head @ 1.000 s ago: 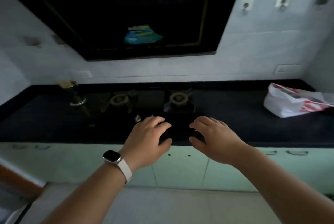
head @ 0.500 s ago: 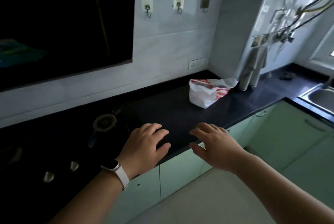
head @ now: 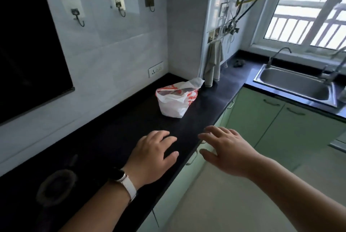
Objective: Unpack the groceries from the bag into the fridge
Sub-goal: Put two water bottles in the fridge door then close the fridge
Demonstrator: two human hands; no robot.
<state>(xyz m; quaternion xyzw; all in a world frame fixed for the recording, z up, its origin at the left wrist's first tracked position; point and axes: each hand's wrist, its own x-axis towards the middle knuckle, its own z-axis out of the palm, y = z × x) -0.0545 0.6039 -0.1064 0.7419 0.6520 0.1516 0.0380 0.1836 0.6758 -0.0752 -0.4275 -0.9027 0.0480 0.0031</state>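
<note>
A white plastic grocery bag [head: 175, 100] with red print stands on the black counter [head: 119, 138], its mouth loosely open toward the top. Dark contents show through the opening but I cannot make them out. My left hand [head: 153, 157], with a white-strapped watch on the wrist, hovers palm down over the counter, well short of the bag. My right hand [head: 224, 149] is stretched out beside it over the counter's front edge, fingers relaxed. Both hands hold nothing. No fridge is in view.
A gas burner [head: 56, 187] sits in the counter at lower left. A steel sink [head: 295, 86] with a tap lies at right under the window. A grey towel [head: 213, 63] hangs by the corner. Green cabinets [head: 280, 125] run below; pale floor lies at bottom right.
The view has swung right from the hob toward the bag and sink. The bag now sits nearer the centre, and both hands have kept their open, outstretched pose.
</note>
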